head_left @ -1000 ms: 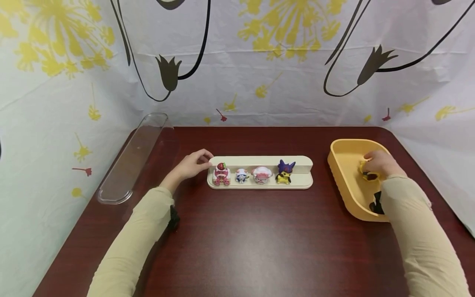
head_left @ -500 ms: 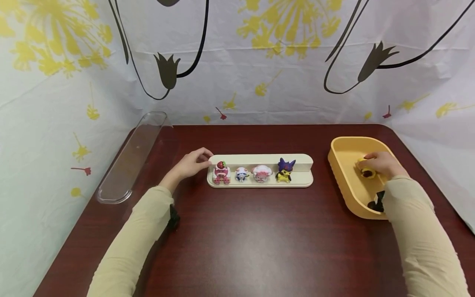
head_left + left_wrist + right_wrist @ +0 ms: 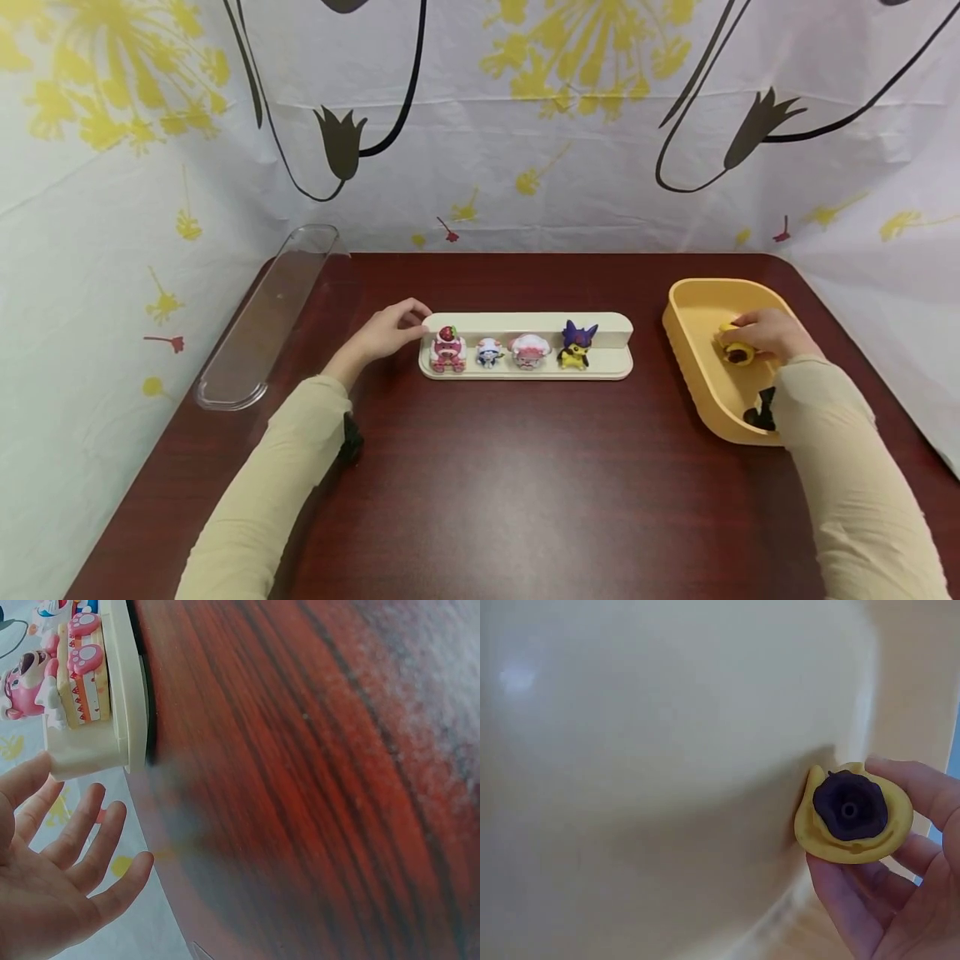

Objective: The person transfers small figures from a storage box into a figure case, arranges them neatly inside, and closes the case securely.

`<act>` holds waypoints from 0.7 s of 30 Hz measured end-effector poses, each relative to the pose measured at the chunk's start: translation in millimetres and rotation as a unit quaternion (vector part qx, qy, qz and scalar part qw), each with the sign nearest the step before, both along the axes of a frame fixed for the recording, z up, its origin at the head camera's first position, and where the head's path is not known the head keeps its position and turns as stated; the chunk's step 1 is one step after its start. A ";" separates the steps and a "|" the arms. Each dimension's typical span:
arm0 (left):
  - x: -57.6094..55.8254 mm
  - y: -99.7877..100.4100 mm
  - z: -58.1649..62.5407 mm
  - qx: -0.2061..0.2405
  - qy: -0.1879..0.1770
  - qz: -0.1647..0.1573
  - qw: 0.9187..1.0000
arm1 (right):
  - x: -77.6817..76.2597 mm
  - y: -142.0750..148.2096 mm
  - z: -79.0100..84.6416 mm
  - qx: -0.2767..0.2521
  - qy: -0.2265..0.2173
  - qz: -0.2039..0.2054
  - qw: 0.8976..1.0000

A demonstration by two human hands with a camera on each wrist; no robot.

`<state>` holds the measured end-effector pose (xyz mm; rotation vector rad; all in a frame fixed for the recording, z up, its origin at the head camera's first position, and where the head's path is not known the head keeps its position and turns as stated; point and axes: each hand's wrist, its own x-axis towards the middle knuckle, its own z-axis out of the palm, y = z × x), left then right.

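My left hand (image 3: 386, 332) rests its fingertips at the left end of a cream display stand (image 3: 517, 323). The left wrist view shows its other fingers (image 3: 112, 832) spread and relaxed. Along the stand sit a pink bear figurine (image 3: 447, 352) with a strawberry on top, a small white-and-blue figurine (image 3: 490, 353), a white-and-pink figurine (image 3: 529, 352) and a yellow figurine with a purple eared hood (image 3: 576, 346). Inside a yellow bin (image 3: 688, 367), my right hand (image 3: 776, 333) pinches a yellow toy figurine (image 3: 900, 817), whose dark underside with a small hole faces the right wrist camera.
A black-and-white object (image 3: 761, 412) lies at the bin's near end, partly behind the right sleeve (image 3: 847, 450). On the far left, a long clear plastic cover (image 3: 262, 325) stands at the edge of the dark red table (image 3: 525, 483). Patterned cloth (image 3: 487, 150) hangs behind.
The right hand has turned the yellow figurine and moved it slightly within the bin. The left hand and the figurines on the stand have stayed where they were.
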<state>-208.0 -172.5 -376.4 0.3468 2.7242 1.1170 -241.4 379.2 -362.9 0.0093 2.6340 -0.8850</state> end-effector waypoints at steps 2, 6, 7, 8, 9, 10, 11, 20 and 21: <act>0.2 0.1 0.4 0.000 -0.001 -0.001 1.000 | 0.3 -0.8 0.3 0.001 0.010 0.005 1.000; 0.3 0.1 2.0 0.000 0.001 0.001 1.000 | -2.6 -5.1 6.7 0.003 0.050 0.017 0.999; 0.2 0.1 2.4 0.000 0.002 0.002 1.000 | -3.6 -6.8 9.5 0.002 0.062 0.018 0.998; 0.1 0.0 2.7 0.001 0.004 0.002 1.000 | -4.8 -8.9 12.6 0.004 0.076 0.019 0.997; -0.1 -0.1 2.8 0.001 0.004 0.004 1.000 | -5.5 -11.4 15.9 0.007 0.088 0.018 0.996; -0.1 -0.1 3.0 0.002 0.005 0.004 1.000 | -6.0 -14.1 19.6 0.009 0.098 0.018 0.995; -0.4 0.0 2.9 0.002 0.005 0.005 1.000 | -6.1 -17.0 23.4 0.010 0.105 0.019 0.994; -1.2 0.0 -1.1 0.005 0.001 -0.001 1.000 | -1.1 -45.9 49.4 -0.019 0.171 0.043 0.984; -1.3 -0.2 -1.4 0.006 0.001 -0.001 1.000 | -0.6 -50.1 51.2 -0.025 0.176 0.045 0.983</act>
